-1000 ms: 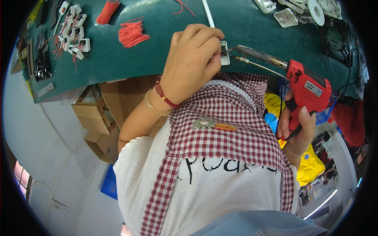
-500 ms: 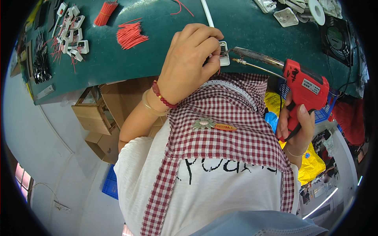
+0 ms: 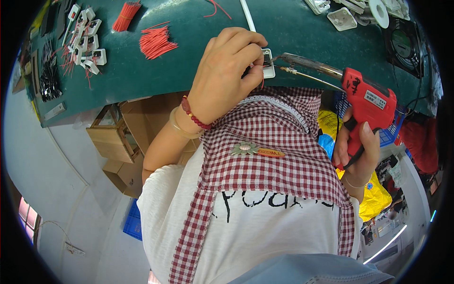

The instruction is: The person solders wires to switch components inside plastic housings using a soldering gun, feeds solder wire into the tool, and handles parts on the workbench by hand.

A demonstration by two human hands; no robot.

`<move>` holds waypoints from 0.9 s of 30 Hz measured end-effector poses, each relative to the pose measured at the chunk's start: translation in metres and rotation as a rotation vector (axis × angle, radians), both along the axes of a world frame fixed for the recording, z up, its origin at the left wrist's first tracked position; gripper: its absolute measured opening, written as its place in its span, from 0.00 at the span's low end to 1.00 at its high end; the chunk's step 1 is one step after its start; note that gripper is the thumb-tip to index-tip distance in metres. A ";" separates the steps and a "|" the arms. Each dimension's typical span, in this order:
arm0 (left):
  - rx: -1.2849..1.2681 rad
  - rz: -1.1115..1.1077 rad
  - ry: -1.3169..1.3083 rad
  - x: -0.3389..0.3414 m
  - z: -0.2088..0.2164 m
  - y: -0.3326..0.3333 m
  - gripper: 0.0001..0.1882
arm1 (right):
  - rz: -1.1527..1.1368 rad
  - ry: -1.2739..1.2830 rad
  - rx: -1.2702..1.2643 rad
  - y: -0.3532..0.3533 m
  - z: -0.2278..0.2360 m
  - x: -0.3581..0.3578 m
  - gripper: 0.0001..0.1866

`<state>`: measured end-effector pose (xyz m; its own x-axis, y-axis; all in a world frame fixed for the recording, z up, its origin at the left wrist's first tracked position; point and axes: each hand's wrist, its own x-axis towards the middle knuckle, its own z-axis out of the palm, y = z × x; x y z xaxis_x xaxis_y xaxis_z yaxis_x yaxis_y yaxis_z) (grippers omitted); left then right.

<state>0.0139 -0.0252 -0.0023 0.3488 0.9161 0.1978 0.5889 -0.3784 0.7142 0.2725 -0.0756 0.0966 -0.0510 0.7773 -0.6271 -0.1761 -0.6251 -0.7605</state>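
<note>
At the near edge of the green table lies a small open white plastic case [image 3: 269, 72], with a white rod-like piece [image 3: 248, 16] reaching away behind it. My left hand [image 3: 231, 71] is closed in a pinch over the case's left side. A short red wire [image 3: 263, 84] pokes out below its thumb; the rest is hidden by the fingers. My right hand [image 3: 362, 146] grips the pistol handle of a red soldering gun [image 3: 371, 99]. The gun's dark tip and thin brass feed tube point left at the case, the tip at its right rim.
Two piles of red wires [image 3: 158, 42] and a heap of white cases with wires [image 3: 87, 42] lie on the table's left, beside black wires [image 3: 49, 71]. White plastic parts [image 3: 343, 19] and a black fan [image 3: 403, 47] occupy the right. Cardboard boxes [image 3: 125, 175] stand below.
The soldering gun and my right hand have shifted slightly right and down. My left hand and the case have moved only a trace to the left.
</note>
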 end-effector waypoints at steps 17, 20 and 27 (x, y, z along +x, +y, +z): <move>0.011 -0.006 0.003 0.000 0.000 0.001 0.06 | -0.013 0.009 0.008 -0.002 0.002 -0.004 0.21; 0.009 -0.005 0.007 0.000 0.000 0.000 0.06 | -0.006 -0.008 0.005 -0.003 -0.001 -0.002 0.21; 0.005 -0.002 0.008 0.000 0.000 0.001 0.06 | -0.022 0.021 -0.010 -0.006 -0.005 0.000 0.21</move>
